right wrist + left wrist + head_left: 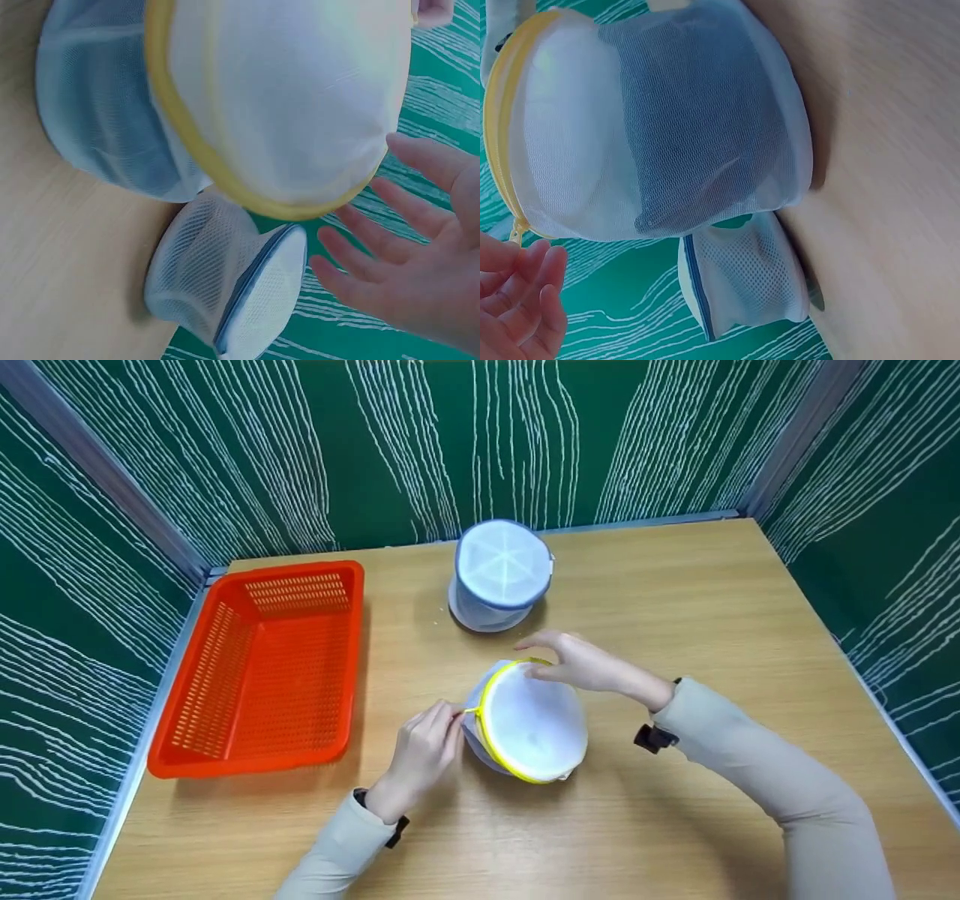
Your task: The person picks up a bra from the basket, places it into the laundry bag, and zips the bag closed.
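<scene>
A white mesh laundry bag (534, 724) with a yellow zipped rim stands on the table in front of me, its lid tilted toward the right. Through its side in the left wrist view shows dark grey-blue cloth (705, 127). My left hand (429, 739) pinches the yellow zipper pull (516, 231) at the rim's left side. At the far edge of the lid is my right hand (574, 660), its fingers spread and fairly straight, thumb tip against the white lid (300, 97) and the other fingertips by the yellow rim.
Behind the yellow-rimmed bag stands a smaller mesh bag (504, 566) with a blue-grey rim. An orange plastic basket (281, 682) sits to the left on the wooden table (675, 607). Green walls (390, 450) with white lines enclose the back and sides.
</scene>
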The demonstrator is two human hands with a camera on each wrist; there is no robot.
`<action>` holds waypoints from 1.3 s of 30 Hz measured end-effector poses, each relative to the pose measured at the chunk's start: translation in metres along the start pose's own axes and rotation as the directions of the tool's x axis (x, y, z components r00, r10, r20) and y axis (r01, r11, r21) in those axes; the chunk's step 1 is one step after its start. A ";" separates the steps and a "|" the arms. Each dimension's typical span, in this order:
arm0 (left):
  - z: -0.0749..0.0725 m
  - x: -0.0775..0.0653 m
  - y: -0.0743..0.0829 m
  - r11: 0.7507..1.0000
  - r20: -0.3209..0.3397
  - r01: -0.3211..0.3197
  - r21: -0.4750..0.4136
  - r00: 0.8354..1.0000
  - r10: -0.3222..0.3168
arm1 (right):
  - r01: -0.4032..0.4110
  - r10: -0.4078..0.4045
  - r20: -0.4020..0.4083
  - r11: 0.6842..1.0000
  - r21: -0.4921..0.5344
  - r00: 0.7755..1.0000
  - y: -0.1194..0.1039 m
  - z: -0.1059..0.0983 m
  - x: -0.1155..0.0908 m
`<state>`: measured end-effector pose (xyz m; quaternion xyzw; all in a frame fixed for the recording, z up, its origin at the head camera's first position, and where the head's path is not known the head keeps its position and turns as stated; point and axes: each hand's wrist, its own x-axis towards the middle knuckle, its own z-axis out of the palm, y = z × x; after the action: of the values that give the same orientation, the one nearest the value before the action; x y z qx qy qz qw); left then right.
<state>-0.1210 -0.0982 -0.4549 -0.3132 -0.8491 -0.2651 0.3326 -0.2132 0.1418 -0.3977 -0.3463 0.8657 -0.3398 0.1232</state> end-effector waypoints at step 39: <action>-0.001 0.015 -0.006 0.997 0.038 -0.031 0.069 0.999 0.028 | 0.283 -0.305 0.159 0.948 0.145 0.939 -0.001 0.018 0.029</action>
<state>-0.1337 -0.0976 -0.4450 -0.3189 -0.8591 -0.2247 0.3313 -0.2261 0.1122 -0.4098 -0.4932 0.7675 -0.3729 0.1691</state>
